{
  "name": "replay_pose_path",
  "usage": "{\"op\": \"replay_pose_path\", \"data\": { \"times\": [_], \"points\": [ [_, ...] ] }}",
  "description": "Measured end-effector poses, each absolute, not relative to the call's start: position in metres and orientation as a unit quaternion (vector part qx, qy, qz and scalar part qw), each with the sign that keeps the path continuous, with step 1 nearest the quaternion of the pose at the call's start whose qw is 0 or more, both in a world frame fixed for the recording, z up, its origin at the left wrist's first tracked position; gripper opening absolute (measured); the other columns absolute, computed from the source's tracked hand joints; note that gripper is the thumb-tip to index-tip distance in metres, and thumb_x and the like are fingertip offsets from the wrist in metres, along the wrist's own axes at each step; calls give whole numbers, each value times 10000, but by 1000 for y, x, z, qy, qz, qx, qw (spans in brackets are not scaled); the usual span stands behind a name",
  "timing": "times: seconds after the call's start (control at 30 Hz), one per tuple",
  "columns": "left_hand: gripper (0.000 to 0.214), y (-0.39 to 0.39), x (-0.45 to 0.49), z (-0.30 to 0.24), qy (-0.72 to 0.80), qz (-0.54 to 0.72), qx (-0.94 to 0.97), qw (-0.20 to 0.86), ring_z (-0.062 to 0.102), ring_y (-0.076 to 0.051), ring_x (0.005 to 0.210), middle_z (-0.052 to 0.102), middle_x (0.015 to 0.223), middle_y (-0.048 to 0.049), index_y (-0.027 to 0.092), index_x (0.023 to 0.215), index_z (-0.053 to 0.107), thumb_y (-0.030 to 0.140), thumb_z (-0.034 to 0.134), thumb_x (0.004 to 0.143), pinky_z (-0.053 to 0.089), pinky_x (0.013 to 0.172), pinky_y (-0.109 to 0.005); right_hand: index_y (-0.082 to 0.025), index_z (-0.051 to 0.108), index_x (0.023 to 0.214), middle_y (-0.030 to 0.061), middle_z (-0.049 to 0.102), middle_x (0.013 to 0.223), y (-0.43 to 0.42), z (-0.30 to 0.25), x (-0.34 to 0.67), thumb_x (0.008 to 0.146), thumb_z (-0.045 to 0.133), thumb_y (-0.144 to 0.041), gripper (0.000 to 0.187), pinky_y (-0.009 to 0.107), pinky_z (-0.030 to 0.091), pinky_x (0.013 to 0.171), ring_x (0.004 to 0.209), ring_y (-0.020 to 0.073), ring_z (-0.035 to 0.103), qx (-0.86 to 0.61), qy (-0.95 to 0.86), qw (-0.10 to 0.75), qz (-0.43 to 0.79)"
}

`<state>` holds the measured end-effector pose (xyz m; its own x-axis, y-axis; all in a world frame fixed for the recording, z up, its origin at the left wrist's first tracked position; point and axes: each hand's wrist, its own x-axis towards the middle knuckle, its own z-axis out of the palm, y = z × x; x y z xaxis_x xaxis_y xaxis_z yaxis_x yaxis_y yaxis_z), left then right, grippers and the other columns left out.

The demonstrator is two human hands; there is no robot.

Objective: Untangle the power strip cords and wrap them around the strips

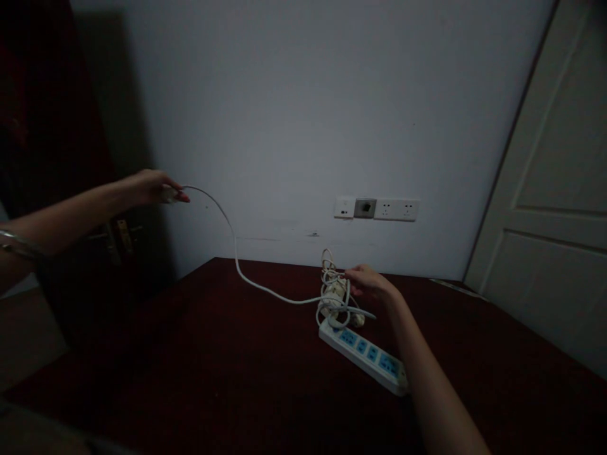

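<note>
Head view: the left hand (150, 186), raised at about 9 o'clock in the frame, is closed in a pinch on the free end of a white cord (236, 253). Thumb and fingertips are pressed together, and what sits at that end is too blurred to make out. From the pinch the cord arcs up and over, drops to the table (213, 366), and runs toward 3 o'clock into a coil (334, 294) of loose loops near the frame's centre. The right hand (367, 281) rests at the coil's 3 o'clock side with its fingers half curled and the tips on the loops. The light is too dim to tell whether they clamp a strand. The coil sits at the far end of a white strip (363, 354) with blue sockets. The strip lies flat, its long axis running from 10 o'clock at the coil end to 4 o'clock beside the right forearm. The cord looks light, limp and smooth, so it will likely sag and follow any pull. The loops could snag on each other or drag the strip, which looks like a light, rigid plastic body. The end already pinched is the surest hold on the cord, and the strip's long sides suit a hand. Wall sockets (377, 208) sit at 12 o'clock above the coil, and a door (554, 189) stands at 3 o'clock. A bangle (16, 243) circles the left wrist.
</note>
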<state>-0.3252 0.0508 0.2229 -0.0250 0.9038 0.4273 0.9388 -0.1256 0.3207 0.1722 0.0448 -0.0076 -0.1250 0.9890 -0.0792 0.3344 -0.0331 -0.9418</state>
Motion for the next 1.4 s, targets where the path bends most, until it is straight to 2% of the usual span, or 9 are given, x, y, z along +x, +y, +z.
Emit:
{"op": "replay_pose_path", "data": {
  "times": [0.07,0.13,0.2,0.27,0.43,0.57,0.77,1.0,1.4],
  "points": [
    [520,47,-291,210,-668,-294,-675,-108,543,-105,692,657,723,-112,-81,1174,440,365,353,921,396,676,-264,-131,552,632,-25,509,435,44,-5,163,777,491,-190,167,145,397,381,354,52,448,-534,-596,368,473],
    [492,45,-258,198,-652,-269,-696,-138,569,-134,675,674,742,-78,63,1236,466,319,527,820,391,644,-266,-132,549,664,-25,518,469,43,-5,154,782,480,-182,145,151,421,405,363,50,453,-517,-593,378,488],
    [345,47,-227,184,-632,-220,-736,-103,573,-160,638,671,686,-54,151,1029,650,255,600,703,388,620,-265,-130,547,696,-22,534,509,43,-5,147,784,475,-171,121,157,440,425,373,47,460,-502,-590,385,501],
    [221,50,-197,166,-575,-182,-796,-58,576,-170,683,667,686,-45,172,788,716,161,539,656,396,663,-262,-128,546,717,-18,544,535,43,-6,142,791,472,-167,111,155,445,432,384,45,466,-490,-588,390,512],
    [271,38,-119,101,-552,-184,-814,12,557,-197,682,639,602,-51,205,647,716,65,495,574,364,822,-381,-123,559,727,-20,536,523,44,-7,139,810,453,-166,142,141,439,428,389,43,464,-468,-586,395,531],
    [170,17,-67,47,-517,-216,-823,-98,555,-198,636,648,619,-69,209,651,717,174,551,649,385,803,-412,-122,569,719,-25,534,513,46,-8,139,799,475,-166,131,143,438,417,378,43,452,-460,-582,398,539],
    [346,8,-35,-8,-482,-145,-864,-38,543,-287,961,654,933,-48,332,1023,653,457,592,707,354,858,-487,-125,541,670,-31,514,496,49,-11,142,797,473,-140,145,127,414,400,376,38,454,-460,-576,406,540],
    [232,17,-22,-33,-442,-125,-888,-5,545,-258,970,650,943,-51,267,966,650,377,534,797,373,833,-409,-130,551,679,-34,527,511,49,-10,140,797,484,-172,142,140,403,384,372,43,461,-465,-590,396,529],
    [250,23,-55,24,-444,-37,-894,38,578,-204,738,646,748,-61,176,797,628,391,501,793,369,778,-397,-123,534,536,-51,449,346,55,-14,150,765,511,-142,231,152,332,346,320,50,411,-537,-636,350,430]
  ]
}}
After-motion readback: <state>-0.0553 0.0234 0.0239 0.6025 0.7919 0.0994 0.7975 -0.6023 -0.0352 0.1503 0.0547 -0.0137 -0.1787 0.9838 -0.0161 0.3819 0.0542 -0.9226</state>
